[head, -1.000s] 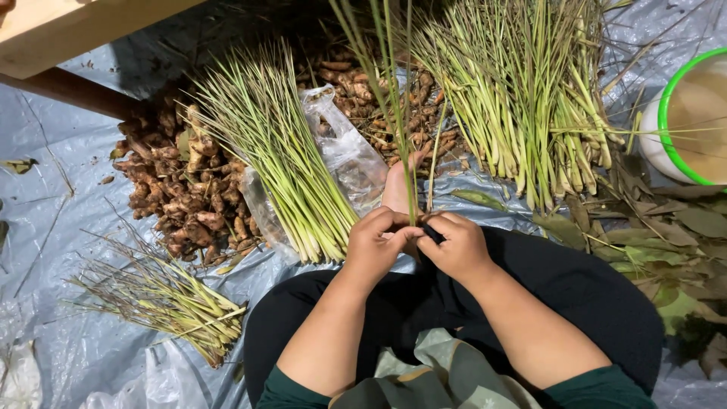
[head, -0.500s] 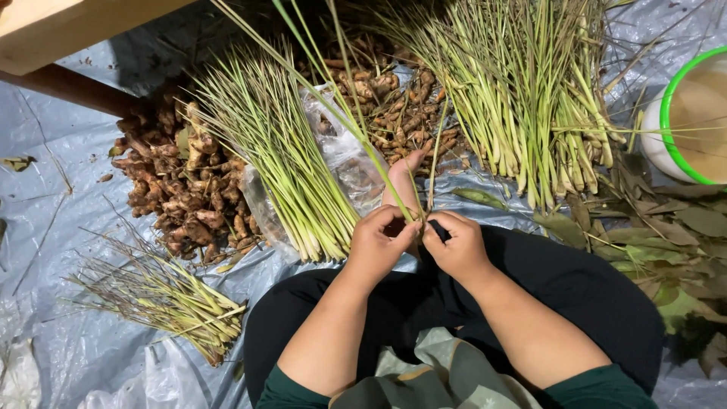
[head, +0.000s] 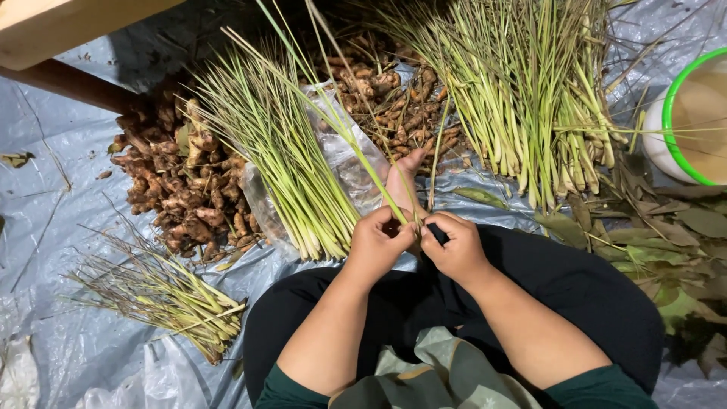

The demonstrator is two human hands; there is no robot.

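Lemongrass stalk point(head: 356, 148): pinched at its base by left hand point(head: 376, 244) and right hand point(head: 454, 246), leaning toward 11 o'clock. Trimmed bundle point(head: 276, 151) at 10 o'clock; ginger roots point(head: 178, 185) at 9; green-rimmed bucket point(head: 685, 117) at 2.

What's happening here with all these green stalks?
A person sits on a grey plastic sheet, both hands together at one lemongrass stalk that slants up and away to the left. The left hand pinches its base, and the right hand holds a small dark tool there. Stalk bundles lie ahead, with roots to the left, trimmings nearer, and a green-rimmed bucket far right.
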